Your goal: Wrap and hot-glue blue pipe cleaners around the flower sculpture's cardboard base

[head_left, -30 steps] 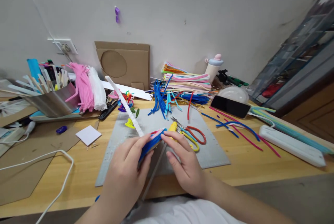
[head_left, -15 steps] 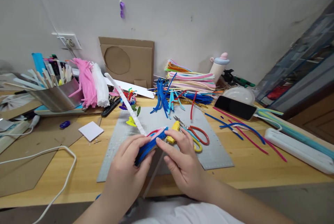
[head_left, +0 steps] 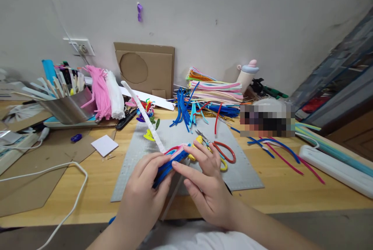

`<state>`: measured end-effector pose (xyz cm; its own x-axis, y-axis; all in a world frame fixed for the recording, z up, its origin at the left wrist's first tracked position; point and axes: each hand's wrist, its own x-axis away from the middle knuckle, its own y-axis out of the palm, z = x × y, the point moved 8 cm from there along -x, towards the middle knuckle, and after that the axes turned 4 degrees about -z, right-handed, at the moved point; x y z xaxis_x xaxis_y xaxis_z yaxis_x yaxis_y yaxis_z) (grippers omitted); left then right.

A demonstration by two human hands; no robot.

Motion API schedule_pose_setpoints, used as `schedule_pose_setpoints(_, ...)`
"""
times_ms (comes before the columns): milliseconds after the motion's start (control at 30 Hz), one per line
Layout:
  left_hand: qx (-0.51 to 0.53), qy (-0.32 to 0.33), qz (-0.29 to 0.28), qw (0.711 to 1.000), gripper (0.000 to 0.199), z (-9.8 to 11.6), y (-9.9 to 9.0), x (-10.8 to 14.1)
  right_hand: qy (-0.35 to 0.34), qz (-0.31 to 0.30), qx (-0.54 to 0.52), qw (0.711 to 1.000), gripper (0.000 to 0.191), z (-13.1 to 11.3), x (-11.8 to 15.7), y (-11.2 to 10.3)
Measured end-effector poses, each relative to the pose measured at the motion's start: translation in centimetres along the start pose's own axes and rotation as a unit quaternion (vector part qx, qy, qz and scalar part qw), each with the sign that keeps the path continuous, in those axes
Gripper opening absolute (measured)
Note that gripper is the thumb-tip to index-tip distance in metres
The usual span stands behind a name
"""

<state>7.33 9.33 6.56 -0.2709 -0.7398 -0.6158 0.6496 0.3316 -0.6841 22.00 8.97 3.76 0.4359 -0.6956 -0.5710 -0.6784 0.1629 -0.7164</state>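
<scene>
Gripping a flat, fuzzy blue piece edged in pink and red, the person's left hand was over the near-left part of the flat grey mat, thumb underneath, fingers on top, pinched narrow around it. Piece itself slanted above the mat's near half, right end farther out. Right hand, over the mat's near-right part, had its index fingertip on the piece's blue side, with the thumb apart and other fingers loosely spread; from where I stood, couldn't tell if those touched it too. Long white wrapped stick slanted across the mat's left part, lower end running behind the left hand. Partly hidden beyond the right hand, on the mat: a bright yellow tool and metal-bladed scissors with a red handle. Thin red fuzzy stem lay at the mat's far edge, a loose bundle of blue fuzzy stems to its left, also at that edge. Left of the mat, a square white pad; right of it, a long white power strip.
</scene>
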Motion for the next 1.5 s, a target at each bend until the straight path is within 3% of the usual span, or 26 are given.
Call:
schedule_pose_setpoints(233, 0.005, -0.01, 0.004, 1.0, 0.023, -0.4, -0.2, 0.3, 0.026, -0.031, -0.067, 0.997, 0.043, 0.4, -0.6, -0.1)
schedule_pose_setpoints(333, 0.012, -0.016, -0.004, 1.0, 0.024, -0.5, -0.2, 0.2, 0.012, 0.005, -0.092, 0.996, 0.047, 0.4, -0.2, -0.6)
schedule_pose_setpoints(433, 0.007, -0.012, -0.002, 1.0, 0.024, -0.4, -0.4, 0.1, 0.012, 0.052, -0.077, 0.996, 0.05, 0.7, 0.3, -0.7)
schedule_pose_setpoints(633, 0.001, -0.019, 0.004, 1.0, 0.022, -0.8, -0.4, 0.3, 0.032, 0.025, -0.057, 0.998, 0.051, 1.3, 0.5, 0.9)
schedule_pose_setpoints(767, 0.002, -0.021, 0.005, 1.0, 0.023, -0.9, -0.4, 0.6, 0.016, 0.046, -0.029, 0.998, 0.051, 1.0, 0.6, 0.6)
schedule_pose_setpoints(967, 0.011, -0.019, -0.01, 1.0, 0.023, -1.2, -0.7, 0.5, -0.004, 0.028, 0.035, 0.999, 0.05, 0.2, 0.1, 0.7)
schedule_pose_setpoints(1267, 0.021, -0.014, -0.012, 1.0, 0.021, -1.3, -0.8, 0.3, -0.004, 0.049, 0.044, 0.998, 0.047, -0.7, -0.8, -0.1)
schedule_pose_setpoints(1400, 0.011, -0.026, 0.001, 1.0, 0.022, -1.7, -1.0, 0.6, 0.024, 0.009, -0.022, 0.999, 0.049, 0.2, -0.5, 0.1)
schedule_pose_setpoints(1500, 0.012, -0.031, 0.012, 0.999, 0.022, -1.8, -1.2, 0.7, 0.069, 0.05, -0.113, 0.99, 0.048, 1.8, 0.0, -0.3)
